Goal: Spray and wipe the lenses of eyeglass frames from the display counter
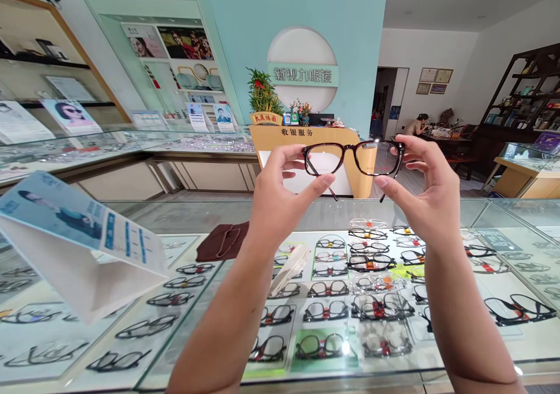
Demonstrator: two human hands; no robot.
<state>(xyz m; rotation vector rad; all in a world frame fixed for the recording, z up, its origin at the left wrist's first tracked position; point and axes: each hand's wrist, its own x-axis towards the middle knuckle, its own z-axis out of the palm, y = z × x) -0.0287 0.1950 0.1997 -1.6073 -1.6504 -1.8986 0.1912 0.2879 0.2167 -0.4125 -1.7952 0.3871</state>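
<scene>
A pair of dark-rimmed eyeglasses [349, 147] is held up in the air between my two hands, its lenses upright and its temples folded out of sight behind or hanging below. My left hand [280, 189] pinches the left end of the frame between thumb and fingers. At the right end, my right hand [426, 178] grips the rim and hinge the same way. Small lettering shows on the right lens. Beneath my forearms, a folded whitish cloth [291, 269] and a brown pouch [223, 241] lie on the glass top of the display case.
The glass display case [188, 318] holds rows of eyeglasses. A folded card stand [83, 236] stands on the glass at left. Farther off are a wooden counter [301, 143] with a plant [263, 93], another glass case [196, 143], and a person [415, 125] seated at a table.
</scene>
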